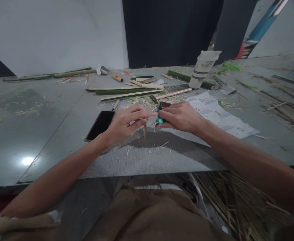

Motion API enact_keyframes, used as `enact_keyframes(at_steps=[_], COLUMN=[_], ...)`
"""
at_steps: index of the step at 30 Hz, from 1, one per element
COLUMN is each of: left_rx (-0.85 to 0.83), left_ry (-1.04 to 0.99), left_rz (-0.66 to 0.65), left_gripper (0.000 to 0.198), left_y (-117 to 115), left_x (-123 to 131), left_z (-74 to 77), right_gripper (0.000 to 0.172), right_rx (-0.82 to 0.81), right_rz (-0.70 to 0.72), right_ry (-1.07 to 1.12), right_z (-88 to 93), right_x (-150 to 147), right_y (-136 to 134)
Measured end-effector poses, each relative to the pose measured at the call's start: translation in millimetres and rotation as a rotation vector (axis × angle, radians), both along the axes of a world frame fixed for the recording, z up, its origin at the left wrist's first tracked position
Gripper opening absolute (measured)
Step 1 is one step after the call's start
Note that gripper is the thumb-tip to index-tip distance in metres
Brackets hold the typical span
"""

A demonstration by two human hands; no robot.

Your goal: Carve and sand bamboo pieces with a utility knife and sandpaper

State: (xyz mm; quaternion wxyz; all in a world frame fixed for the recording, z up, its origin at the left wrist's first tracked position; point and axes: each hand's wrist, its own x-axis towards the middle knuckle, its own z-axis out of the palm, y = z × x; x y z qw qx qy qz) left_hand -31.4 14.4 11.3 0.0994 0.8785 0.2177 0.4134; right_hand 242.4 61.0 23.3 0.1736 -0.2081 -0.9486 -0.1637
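A grey table [61, 100] littered with shavings [143, 99] stands before a white and dark wall [172, 33]. The left hand [129, 121], beside a phone [100, 125], appears to pinch a small wooden strip [144, 130] pointing down between thumb and fingers. The right hand [180, 115] grips a green-handled tool [160, 121], its thin tip near the strip but apart. The step looks like fine handwork on the strip; the next move calls for a steady pinch and fingers clear of the tip.

Tool handle [160, 121]: teal green. Bamboo piece [144, 131]: tan. Phone [100, 125]: black screen. Cup [204, 68]: whitish, dark bands. Paper sheet [228, 121]: white, repeating blue print, reddish touches. Desk [59, 97]: grey. Garment [157, 214]: brown.
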Motion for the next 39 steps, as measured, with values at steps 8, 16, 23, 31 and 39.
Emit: enact_keyframes(at_steps=[8, 16, 23, 31, 39], left_rx=[-0.036, -0.012, 0.027, 0.060, 0.061], left_ry=[-0.051, -0.100, -0.112, -0.096, -0.105], left_rz=[-0.027, -0.034, -0.030, -0.021, -0.019], left_gripper=[0.031, 0.028, 0.028, 0.029, 0.032], left_y=[-2, 1, 3, 1, 1], left_x=[2, 1, 1, 2, 5], left_z=[3.8, -1.4, -4.6, -5.6, -6.8], right_gripper=[0.067, 0.082, 0.088, 0.070, 0.064], right_rx=[-0.006, -0.057, -0.073, -0.170, -0.198], right_rz=[-0.016, -0.093, -0.159, -0.214, -0.233], right_ry=[0.070, -0.032, -0.041, -0.049, -0.044], right_z=[-2.2, -10.0, -14.2, -15.5, -14.3], right_x=[-2, -7, -9, -10, -8], right_y=[-6, -7, -11, -15, -19])
